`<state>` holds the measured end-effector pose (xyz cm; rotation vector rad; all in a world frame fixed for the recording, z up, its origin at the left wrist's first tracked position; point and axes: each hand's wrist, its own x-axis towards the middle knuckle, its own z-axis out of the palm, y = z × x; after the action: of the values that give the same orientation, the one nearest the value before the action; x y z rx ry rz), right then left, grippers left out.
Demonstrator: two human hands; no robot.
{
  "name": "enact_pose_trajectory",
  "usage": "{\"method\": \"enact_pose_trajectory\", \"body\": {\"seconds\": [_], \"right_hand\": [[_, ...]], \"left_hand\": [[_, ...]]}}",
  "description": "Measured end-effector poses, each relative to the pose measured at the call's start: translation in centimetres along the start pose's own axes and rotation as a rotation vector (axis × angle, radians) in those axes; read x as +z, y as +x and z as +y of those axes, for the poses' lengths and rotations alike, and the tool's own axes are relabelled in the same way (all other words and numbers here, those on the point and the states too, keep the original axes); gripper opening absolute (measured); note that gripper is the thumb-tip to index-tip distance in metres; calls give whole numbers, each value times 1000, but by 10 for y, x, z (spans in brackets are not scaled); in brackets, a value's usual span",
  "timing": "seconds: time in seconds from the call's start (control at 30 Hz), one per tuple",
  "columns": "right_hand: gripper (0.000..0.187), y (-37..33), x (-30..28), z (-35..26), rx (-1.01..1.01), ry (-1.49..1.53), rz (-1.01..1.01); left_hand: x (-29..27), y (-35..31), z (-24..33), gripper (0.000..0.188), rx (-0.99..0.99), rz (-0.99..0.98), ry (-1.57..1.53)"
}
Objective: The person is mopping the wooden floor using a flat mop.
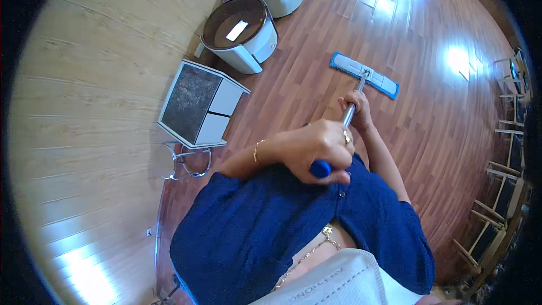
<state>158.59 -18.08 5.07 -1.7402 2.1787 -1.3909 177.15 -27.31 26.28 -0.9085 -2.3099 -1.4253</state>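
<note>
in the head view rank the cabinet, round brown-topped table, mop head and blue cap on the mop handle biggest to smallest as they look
1. Cabinet and table: too alike to rank
2. Mop head
3. Blue cap, smallest even though nearest the camera

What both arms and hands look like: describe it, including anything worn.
Dark blue sleeves leave both forearms bare. A thin gold-toned bracelet circles the left wrist, and a gold-toned ring sits on the left hand. The right hand, like the left, is ungloved.
</note>
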Motion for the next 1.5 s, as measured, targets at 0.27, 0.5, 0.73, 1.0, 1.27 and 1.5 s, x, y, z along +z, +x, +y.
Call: {"method": "enact_pose_trajectory", "body": {"seconds": [0.27, 0.5, 0.73, 1.0, 1.27, 1.5], "right_hand": [[30, 34, 26, 55, 76, 73, -74], [22, 41, 28, -13, 64, -24, -24], [35, 38, 14, 36, -27, -54, 233], [30, 34, 17, 106, 45, 74, 151], [34, 97, 3, 144, 64, 54, 37], [31, 122, 2, 117, 140, 12, -123]], "left_hand": [[-27, -16, -66, 34, 33, -17, -9], [-76, -14, -26, 40, 108, -187, -112], [-51, 18, -49, 35, 126, -77, -54], [-21, 12, -105, 30, -3, -17, -58], [-70, 39, -141, 31, -37, 27, -51], [-98, 46, -117, 35, 4, 75, -29]]}}
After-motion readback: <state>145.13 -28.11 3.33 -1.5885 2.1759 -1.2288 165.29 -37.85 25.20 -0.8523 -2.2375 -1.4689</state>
